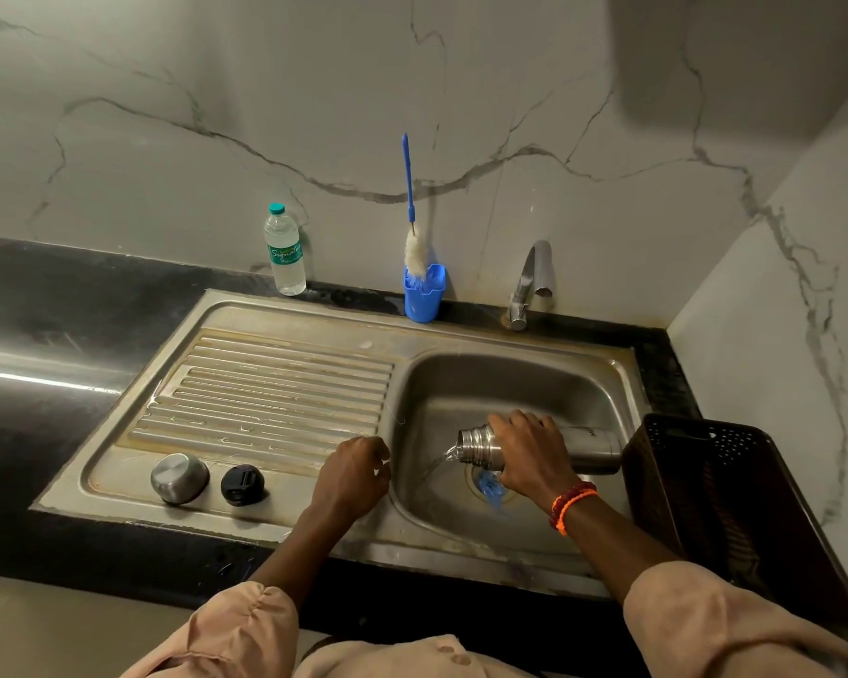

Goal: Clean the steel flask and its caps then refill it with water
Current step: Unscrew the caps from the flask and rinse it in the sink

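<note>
Your right hand (529, 450) grips the steel flask (593, 447) on its side over the sink basin (461, 384), mouth pointing left, water spilling out. Your left hand (351, 474), loosely curled and holding nothing, rests at the basin's edge. A steel cap (180, 478) and black cap (242, 484) sit side by side on the drainboard (275, 384).

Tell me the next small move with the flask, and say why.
Probably keep tipping the steel flask until it drains, then set it upright. The right hand holds it on its side over the sink basin, and water is spilling from its open mouth. The left hand rests empty at the basin's edge, and the bottle brush stands unused in its blue cup.
</note>
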